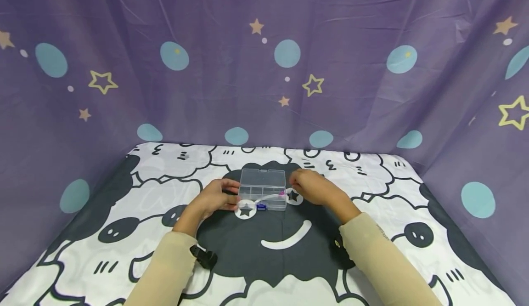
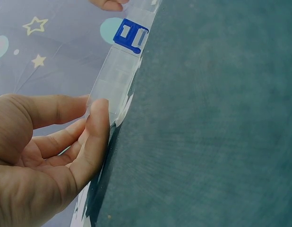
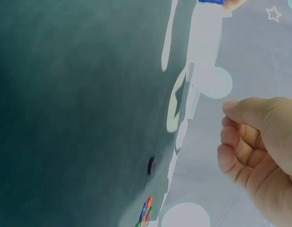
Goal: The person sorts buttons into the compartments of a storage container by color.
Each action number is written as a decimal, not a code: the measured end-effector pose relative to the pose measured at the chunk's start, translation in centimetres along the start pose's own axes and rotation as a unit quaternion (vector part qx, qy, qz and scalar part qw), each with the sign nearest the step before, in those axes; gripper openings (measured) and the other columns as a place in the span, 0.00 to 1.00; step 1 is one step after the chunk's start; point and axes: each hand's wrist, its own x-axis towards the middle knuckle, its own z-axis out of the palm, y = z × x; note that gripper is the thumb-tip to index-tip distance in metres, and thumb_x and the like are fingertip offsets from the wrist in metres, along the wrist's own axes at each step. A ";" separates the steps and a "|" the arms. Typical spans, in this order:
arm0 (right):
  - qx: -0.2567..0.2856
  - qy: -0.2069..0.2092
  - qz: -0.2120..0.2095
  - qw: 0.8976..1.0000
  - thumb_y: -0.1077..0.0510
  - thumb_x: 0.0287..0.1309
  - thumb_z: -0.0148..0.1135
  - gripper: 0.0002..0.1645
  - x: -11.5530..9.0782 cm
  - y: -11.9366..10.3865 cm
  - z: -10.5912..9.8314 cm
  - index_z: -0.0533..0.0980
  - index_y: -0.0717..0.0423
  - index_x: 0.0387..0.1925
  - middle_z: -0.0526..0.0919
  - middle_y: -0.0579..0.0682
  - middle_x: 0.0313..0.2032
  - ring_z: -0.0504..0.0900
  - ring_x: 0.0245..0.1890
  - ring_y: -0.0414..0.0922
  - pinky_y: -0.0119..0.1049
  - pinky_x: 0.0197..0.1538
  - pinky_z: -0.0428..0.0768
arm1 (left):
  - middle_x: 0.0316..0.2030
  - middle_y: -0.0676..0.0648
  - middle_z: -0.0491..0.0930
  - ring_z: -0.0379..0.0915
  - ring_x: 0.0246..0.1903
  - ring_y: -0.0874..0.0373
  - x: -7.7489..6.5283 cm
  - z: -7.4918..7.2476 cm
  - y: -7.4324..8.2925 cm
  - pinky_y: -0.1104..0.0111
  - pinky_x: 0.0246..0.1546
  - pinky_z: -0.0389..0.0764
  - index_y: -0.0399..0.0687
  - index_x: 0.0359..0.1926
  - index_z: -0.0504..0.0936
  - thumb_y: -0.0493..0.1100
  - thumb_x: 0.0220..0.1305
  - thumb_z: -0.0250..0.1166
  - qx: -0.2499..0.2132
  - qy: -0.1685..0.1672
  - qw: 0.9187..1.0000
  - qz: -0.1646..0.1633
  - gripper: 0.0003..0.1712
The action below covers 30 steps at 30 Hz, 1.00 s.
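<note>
A clear plastic compartment box [image 1: 262,191] stands on the dark patch of the cloth, its transparent lid [image 1: 262,177] raised at the back. A blue latch [image 2: 129,35] is on its front side. Something small and pink [image 1: 282,193] shows at the box's right end. My left hand [image 1: 216,196] grips the left end of the box between thumb and fingers. Just right of the box, my right hand [image 1: 312,186] is raised with its fingers curled. The right wrist view shows nothing in those fingers [image 3: 226,158], though the thumb covers part of them.
In the right wrist view, a small dark round piece [image 3: 151,165] and several coloured pieces [image 3: 145,213] lie on the cloth. A white cloth with cartoon sheep [image 1: 165,195] covers the table. Purple curtains [image 1: 231,90] hang behind and at both sides.
</note>
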 end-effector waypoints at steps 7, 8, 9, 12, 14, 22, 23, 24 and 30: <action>0.017 0.025 0.008 1.000 0.66 0.68 0.63 0.06 -1.2 1.6 -0.3 0.83 0.63 0.44 0.84 0.51 0.40 0.83 0.40 0.47 0.45 0.45 0.85 | 0.59 0.31 0.71 0.82 0.40 0.49 0.1 -0.1 -0.1 0.60 0.40 0.91 0.31 0.66 0.72 0.24 0.64 0.66 -0.001 -0.001 1.000 0.001 0.30; 0.016 0.028 0.007 0.999 0.66 0.67 0.64 0.06 -1.4 1.9 -0.3 0.83 0.63 0.43 0.84 0.50 0.38 0.83 0.39 0.46 0.44 0.44 0.85 | 0.59 0.31 0.71 0.82 0.40 0.49 0.1 -0.1 -0.1 0.60 0.40 0.91 0.31 0.66 0.72 0.24 0.64 0.66 -0.001 -0.001 1.000 0.001 0.30; 0.018 0.032 0.005 0.999 0.66 0.67 0.64 0.05 -1.6 2.2 -0.3 0.83 0.63 0.42 0.84 0.49 0.37 0.82 0.37 0.45 0.44 0.43 0.85 | 0.59 0.31 0.71 0.82 0.40 0.49 0.1 -0.1 -0.1 0.60 0.40 0.91 0.31 0.66 0.72 0.24 0.64 0.66 -0.001 -0.001 1.000 0.001 0.29; 0.017 0.042 0.000 0.999 0.67 0.65 0.65 0.03 -2.1 3.3 -0.4 0.83 0.62 0.39 0.83 0.47 0.34 0.81 0.35 0.43 0.43 0.41 0.84 | 0.59 0.31 0.71 0.82 0.40 0.49 0.1 -0.1 -0.1 0.60 0.40 0.91 0.31 0.66 0.72 0.24 0.64 0.66 -0.002 -0.001 1.000 0.001 0.30; 0.018 0.044 0.002 0.999 0.67 0.65 0.65 0.03 -2.5 3.9 -0.5 0.83 0.61 0.38 0.83 0.46 0.33 0.80 0.34 0.42 0.42 0.40 0.84 | 0.59 0.31 0.71 0.82 0.40 0.49 0.1 -0.1 0.0 0.60 0.41 0.91 0.31 0.66 0.72 0.24 0.64 0.66 -0.001 -0.002 1.000 0.001 0.30; 0.062 0.020 0.069 0.995 0.65 0.68 0.63 0.04 -4.2 5.9 -1.4 0.82 0.63 0.41 0.83 0.47 0.28 0.76 0.19 0.36 0.38 0.32 0.82 | 0.59 0.31 0.71 0.82 0.41 0.49 0.0 -0.2 -0.1 0.60 0.41 0.91 0.31 0.66 0.72 0.24 0.64 0.66 -0.002 0.000 1.000 0.002 0.30; 0.057 0.022 0.072 0.996 0.66 0.68 0.64 0.04 -4.4 6.2 -1.4 0.82 0.63 0.41 0.83 0.46 0.27 0.76 0.20 0.36 0.38 0.32 0.81 | 0.59 0.31 0.71 0.82 0.41 0.49 0.0 -0.2 -0.1 0.60 0.41 0.91 0.31 0.66 0.72 0.24 0.64 0.66 -0.002 -0.001 1.000 0.003 0.30; 0.053 0.025 0.073 0.996 0.66 0.67 0.64 0.04 -4.6 6.4 -1.5 0.82 0.63 0.41 0.83 0.46 0.26 0.75 0.21 0.36 0.38 0.32 0.81 | 0.59 0.31 0.71 0.82 0.41 0.49 0.0 -0.2 -0.1 0.60 0.41 0.91 0.31 0.66 0.72 0.24 0.64 0.66 -0.002 -0.001 1.000 0.003 0.30; 0.041 0.020 0.076 0.996 0.68 0.65 0.62 0.05 -5.8 8.2 -1.4 0.83 0.65 0.39 0.80 0.43 0.24 0.73 0.21 0.36 0.38 0.31 0.80 | 0.58 0.32 0.71 0.82 0.41 0.49 0.0 -0.1 -0.1 0.60 0.40 0.91 0.31 0.66 0.72 0.23 0.64 0.65 -0.001 -0.003 1.000 0.002 0.30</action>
